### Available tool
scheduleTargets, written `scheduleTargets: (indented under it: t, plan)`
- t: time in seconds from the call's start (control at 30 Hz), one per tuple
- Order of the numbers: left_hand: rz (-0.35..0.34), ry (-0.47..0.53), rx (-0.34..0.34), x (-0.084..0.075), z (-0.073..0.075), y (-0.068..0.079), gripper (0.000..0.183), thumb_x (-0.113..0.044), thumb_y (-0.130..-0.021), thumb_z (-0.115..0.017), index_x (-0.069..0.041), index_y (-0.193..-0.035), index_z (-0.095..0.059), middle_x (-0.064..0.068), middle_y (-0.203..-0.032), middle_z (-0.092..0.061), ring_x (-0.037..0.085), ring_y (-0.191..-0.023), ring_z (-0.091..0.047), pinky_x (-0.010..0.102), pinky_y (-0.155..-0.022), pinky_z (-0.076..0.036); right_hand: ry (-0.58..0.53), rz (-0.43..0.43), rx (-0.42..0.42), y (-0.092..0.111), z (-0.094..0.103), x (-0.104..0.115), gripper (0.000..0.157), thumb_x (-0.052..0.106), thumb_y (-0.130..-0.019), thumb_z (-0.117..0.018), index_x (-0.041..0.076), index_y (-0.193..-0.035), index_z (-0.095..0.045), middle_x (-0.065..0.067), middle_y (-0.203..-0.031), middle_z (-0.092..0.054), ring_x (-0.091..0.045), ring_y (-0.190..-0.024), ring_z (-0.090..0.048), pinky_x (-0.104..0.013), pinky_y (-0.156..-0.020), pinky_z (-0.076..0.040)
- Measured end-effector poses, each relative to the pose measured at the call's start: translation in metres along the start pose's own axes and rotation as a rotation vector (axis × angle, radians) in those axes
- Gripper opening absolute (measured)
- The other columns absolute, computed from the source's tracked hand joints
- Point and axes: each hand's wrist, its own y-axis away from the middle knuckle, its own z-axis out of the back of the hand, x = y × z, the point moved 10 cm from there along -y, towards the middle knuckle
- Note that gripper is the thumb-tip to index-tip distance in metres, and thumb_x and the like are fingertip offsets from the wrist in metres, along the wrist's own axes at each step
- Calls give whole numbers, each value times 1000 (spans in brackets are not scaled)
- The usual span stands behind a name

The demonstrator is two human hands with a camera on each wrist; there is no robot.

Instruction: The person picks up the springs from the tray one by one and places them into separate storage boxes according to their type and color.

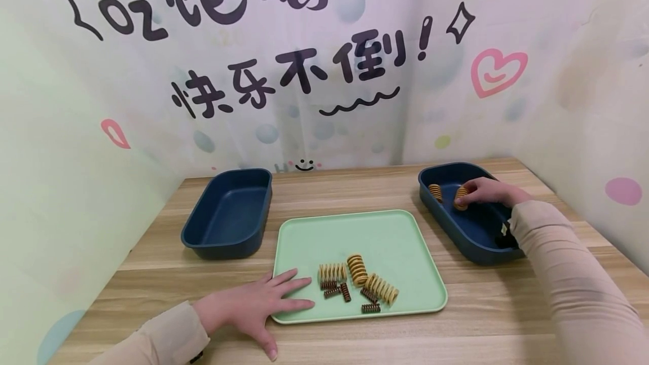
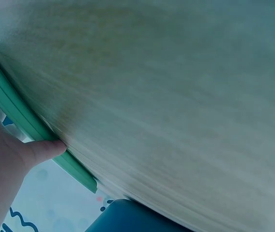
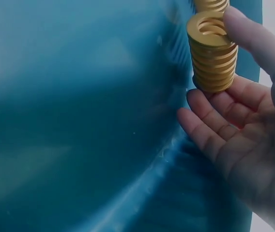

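My right hand (image 1: 489, 191) pinches a large yellow coil spring (image 3: 214, 58) between thumb and fingers, inside the dark blue bin (image 1: 446, 224) on the right. A second yellow spring (image 1: 435, 192) lies by that bin's left wall. My left hand (image 1: 248, 303) rests with fingers spread over the left front edge of a light green tray (image 1: 345, 232), thumb on the table. On the tray lie three large yellow springs, one of them standing out as darker yellow (image 1: 357, 269), and several small dark brown springs (image 1: 346, 292) beside them.
Another dark blue bin (image 1: 228, 244) stands at the back left of the wooden table (image 1: 324, 193). Behind the table hangs a white printed curtain (image 1: 304, 134). The right forearm reaches over the right bin's near side.
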Motion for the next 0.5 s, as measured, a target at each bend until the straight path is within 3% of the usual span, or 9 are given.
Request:
scheduleTargets:
  t: [0.3,0.5]
  plan:
    - [2,4,3,0,0,0,91,-58,-71,-66,-35,-145,-20,4,-154,-6,38,-139,-5,67,-95,-23,23,6,28,0,-3,0,55,33,-88,-58,-15,-114,-48,-11,-94,-58,-18,-86,-52,-32,-74,-46]
    - [4,-2,-1,-1,1,0,91,-59,-70,-66,-35,-145,-21,4,-154,-7,38,-139,-6,68,-95,-24,40,-3,39,2,-5,2,56,33,-88,-59,-15,-115,-47,-12,-95,-58,-19,-86,-52,-34,-75,-46]
